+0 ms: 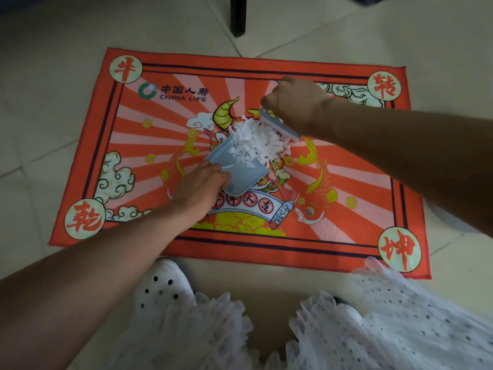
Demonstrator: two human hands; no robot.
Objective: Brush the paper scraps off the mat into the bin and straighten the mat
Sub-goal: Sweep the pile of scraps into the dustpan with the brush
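Red and orange cloth makes up the mat [346, 182], which lies flat on the pale tiled floor [53, 116] with its printed fish and round corner badges facing up. Over the middle of the mat, the left hand [198, 192] curls its grip round the near end of a pale blue dustpan [234, 169]. White paper scraps [256, 145] are heaped at the pan's far lip, spilling a little onto the mat. Just beyond the heap, the right hand [296, 105] closes round a small blue brush [280, 126], its bristles seemingly touching the scraps, though blur hides the contact. Nearer than the mat stands a white perforated shoe [162, 284] beside white dotted fabric [400, 316]. Beyond the mat rises a dark furniture leg [238, 14].
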